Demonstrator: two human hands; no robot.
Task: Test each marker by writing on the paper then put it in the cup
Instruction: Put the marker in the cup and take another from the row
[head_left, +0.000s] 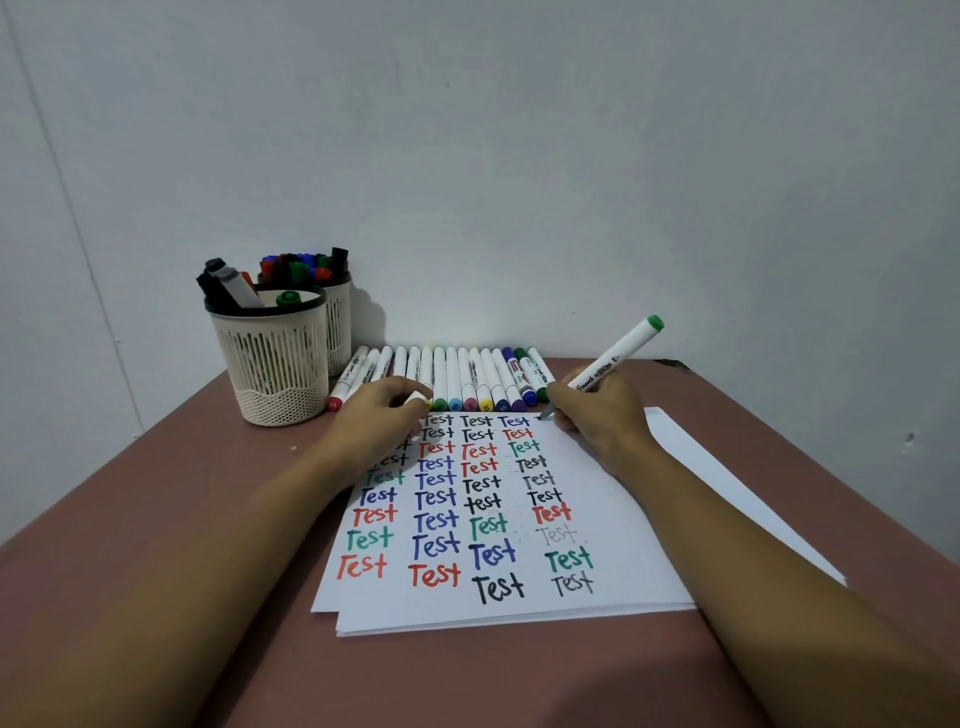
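My right hand (597, 415) grips a white marker with a green end (626, 348); its tip touches the paper (613, 499) at the top of the rightmost column. The sheet carries several columns of the word "Test" in black, blue, red and green. My left hand (384, 415) rests on the paper's far left corner with curled fingers holding a small white piece (415, 399) that looks like the marker's cap. A row of several white markers (457, 374) lies beyond the paper. The front cream cup (270, 374) holds a few markers.
A second cream cup (337, 317), packed with markers, stands behind the first against the wall. The paper is a small stack on a brown table (208, 519). A white wall rises just behind the marker row.
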